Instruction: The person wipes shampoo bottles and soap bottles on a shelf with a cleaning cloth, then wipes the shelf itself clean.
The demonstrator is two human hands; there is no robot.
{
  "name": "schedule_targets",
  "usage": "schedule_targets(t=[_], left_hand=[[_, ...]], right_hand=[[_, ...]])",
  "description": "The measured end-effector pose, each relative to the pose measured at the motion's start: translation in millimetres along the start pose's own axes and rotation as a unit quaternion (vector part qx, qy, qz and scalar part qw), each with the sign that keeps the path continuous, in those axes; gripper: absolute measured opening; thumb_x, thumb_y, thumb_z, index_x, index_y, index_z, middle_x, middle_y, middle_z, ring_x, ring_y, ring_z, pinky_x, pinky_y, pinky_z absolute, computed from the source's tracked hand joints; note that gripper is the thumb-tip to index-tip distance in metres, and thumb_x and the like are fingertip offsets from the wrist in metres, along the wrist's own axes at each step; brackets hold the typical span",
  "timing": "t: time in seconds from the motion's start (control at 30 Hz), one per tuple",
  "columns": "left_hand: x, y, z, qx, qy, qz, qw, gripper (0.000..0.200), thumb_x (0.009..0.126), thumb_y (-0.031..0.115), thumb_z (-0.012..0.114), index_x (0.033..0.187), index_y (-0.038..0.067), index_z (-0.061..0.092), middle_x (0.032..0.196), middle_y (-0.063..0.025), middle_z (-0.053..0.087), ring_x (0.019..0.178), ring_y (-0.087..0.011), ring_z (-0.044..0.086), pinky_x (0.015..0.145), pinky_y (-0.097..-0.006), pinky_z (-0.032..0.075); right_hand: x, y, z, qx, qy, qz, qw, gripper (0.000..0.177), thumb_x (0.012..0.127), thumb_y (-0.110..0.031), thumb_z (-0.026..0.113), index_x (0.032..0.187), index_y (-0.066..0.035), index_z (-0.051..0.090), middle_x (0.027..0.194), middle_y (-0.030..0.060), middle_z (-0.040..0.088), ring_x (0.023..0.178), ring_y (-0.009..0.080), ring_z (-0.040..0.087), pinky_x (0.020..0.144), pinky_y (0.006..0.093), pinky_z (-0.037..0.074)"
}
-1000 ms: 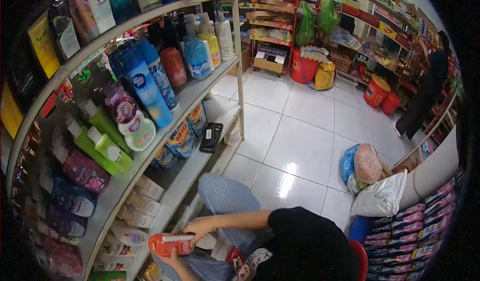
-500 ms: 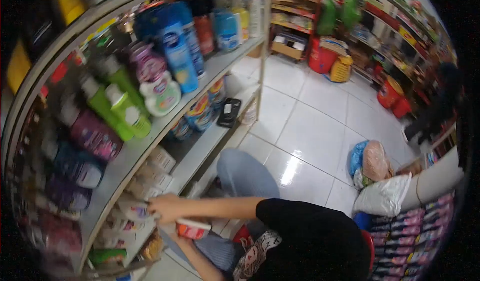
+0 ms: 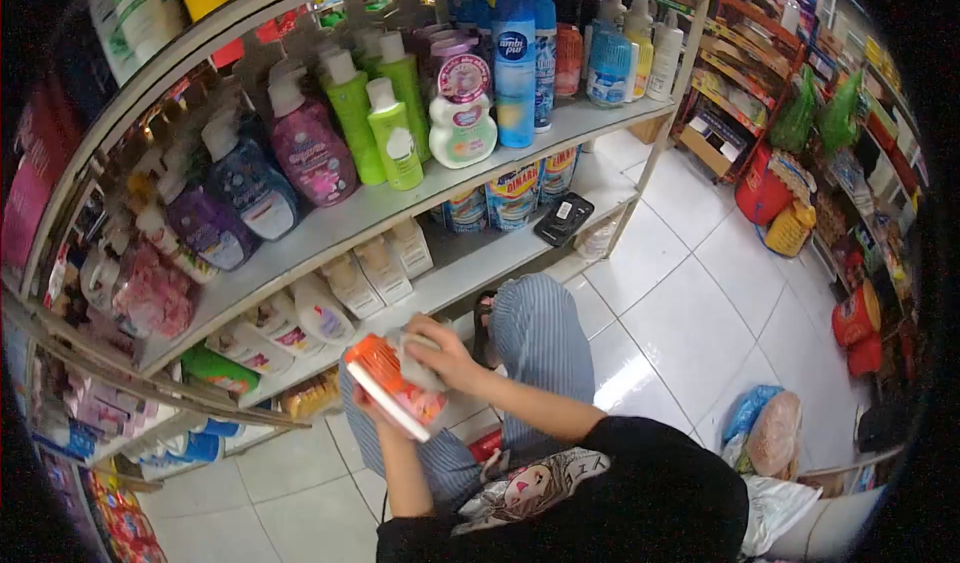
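Note:
My left hand grips an orange bottle with a white edge from below and holds it tilted in front of the low shelves. My right hand lies on top of the bottle and presses a pale cloth against it. Both hands are above my striped trouser leg. Right behind the bottle is the low shelf with its white bottles.
A higher shelf carries green, purple and blue bottles. On the low shelf lies a black device. White tiled floor stretches to the right, with bags and red buckets on it and more racks beyond.
My right hand reached to the low shelf, then came back onto the bottle with the cloth. The orange bottle rose from my lap and tilted. The view swung toward the shelves.

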State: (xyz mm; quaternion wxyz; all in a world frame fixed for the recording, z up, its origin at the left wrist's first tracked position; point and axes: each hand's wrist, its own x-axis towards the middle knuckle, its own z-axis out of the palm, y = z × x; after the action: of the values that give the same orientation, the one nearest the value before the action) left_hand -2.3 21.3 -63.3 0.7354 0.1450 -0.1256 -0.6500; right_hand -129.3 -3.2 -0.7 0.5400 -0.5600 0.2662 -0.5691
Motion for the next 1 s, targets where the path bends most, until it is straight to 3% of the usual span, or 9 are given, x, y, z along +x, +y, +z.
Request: schedule_targets(t=[0.1,0.17,0.33,0.6,0.7,0.8,0.87,0.93,1.0], left_hand=[[-9,-3,26,0.155,-0.166,0.019,0.974,0.072,0.058,0.035,0.060,0.115,0.001,0.032,0.107,-0.0164,0.044,0.099,-0.0276,0.044,0.084,-0.0378,0.037],[-22,3,36,0.257,-0.133,0.007,0.957,0.070,0.055,0.025,0.065,0.114,0.001,0.034,0.106,-0.0141,0.046,0.095,-0.0247,0.048,0.081,-0.0355,0.041],[-49,-5,46,0.221,-0.125,-0.141,0.957,0.056,0.056,0.011,0.064,0.106,-0.002,0.042,0.094,-0.0095,0.053,0.083,-0.0181,0.054,0.074,-0.0301,0.044],[-55,1,59,0.052,-0.098,0.053,0.992,0.060,0.069,0.043,0.046,0.115,0.007,0.033,0.107,-0.0124,0.045,0.099,-0.0262,0.045,0.083,-0.0401,0.038],[-48,8,54,0.049,-0.086,0.079,0.992,0.065,0.069,0.045,0.045,0.120,0.010,0.028,0.118,-0.0147,0.035,0.110,-0.0317,0.033,0.088,-0.0467,0.031],[-28,0,59,0.044,-0.281,0.130,0.950,0.059,0.071,0.042,0.045,0.118,0.010,0.032,0.126,-0.0127,0.025,0.120,-0.0280,0.016,0.086,-0.0515,0.030],[-3,-1,43,0.136,-0.159,0.115,0.971,0.054,0.070,0.040,0.048,0.114,0.009,0.036,0.125,-0.0140,0.025,0.120,-0.0278,0.016,0.087,-0.0503,0.028],[-2,-5,48,0.171,-0.177,0.126,0.961,0.068,0.058,0.049,0.054,0.107,0.004,0.044,0.124,-0.0163,0.025,0.115,-0.0269,0.025,0.088,-0.0398,0.031],[7,-10,43,0.238,-0.273,0.155,0.919,0.077,0.051,0.055,0.057,0.107,0.002,0.045,0.123,-0.0170,0.026,0.111,-0.0259,0.031,0.087,-0.0346,0.033]], right_hand=[[-42,-20,-11,-0.194,-0.015,-0.146,0.970,0.015,0.070,-0.012,0.053,0.078,0.000,0.049,0.075,0.0102,0.046,0.071,0.0193,0.045,0.066,0.0270,0.036],[-69,-24,-14,-0.313,0.048,-0.171,0.933,0.018,0.068,-0.011,0.056,0.080,0.001,0.051,0.075,0.0139,0.046,0.071,0.0270,0.049,0.064,0.0297,0.039],[-33,-35,-23,-0.241,0.127,-0.125,0.954,0.014,0.072,-0.012,0.052,0.078,0.000,0.047,0.072,0.0084,0.044,0.069,0.0160,0.043,0.064,0.0257,0.036],[-33,-39,-10,-0.196,-0.093,-0.057,0.974,0.019,0.075,-0.012,0.051,0.089,0.000,0.044,0.083,0.0054,0.046,0.082,0.0102,0.043,0.074,0.0229,0.034],[-57,-38,-15,-0.059,-0.132,0.052,0.988,0.022,0.073,-0.009,0.052,0.092,-0.001,0.043,0.085,0.0037,0.045,0.084,0.0105,0.042,0.076,0.0230,0.033],[-57,-24,-25,0.100,-0.146,0.143,0.974,0.040,0.071,-0.009,0.055,0.106,-0.003,0.039,0.095,0.0035,0.047,0.091,0.0116,0.044,0.079,0.0236,0.034],[-54,-21,-36,0.178,-0.143,0.258,0.939,0.045,0.071,-0.010,0.055,0.112,-0.003,0.036,0.102,0.0050,0.046,0.096,0.0130,0.043,0.082,0.0242,0.033],[-62,19,-54,0.317,-0.146,0.388,0.853,0.059,0.073,-0.010,0.053,0.124,-0.003,0.024,0.117,0.0097,0.040,0.106,0.0168,0.041,0.088,0.0264,0.033],[-88,71,-72,0.300,-0.091,0.413,0.855,0.062,0.071,-0.012,0.055,0.123,-0.003,0.024,0.116,0.0101,0.040,0.105,0.0174,0.041,0.088,0.0270,0.033]])
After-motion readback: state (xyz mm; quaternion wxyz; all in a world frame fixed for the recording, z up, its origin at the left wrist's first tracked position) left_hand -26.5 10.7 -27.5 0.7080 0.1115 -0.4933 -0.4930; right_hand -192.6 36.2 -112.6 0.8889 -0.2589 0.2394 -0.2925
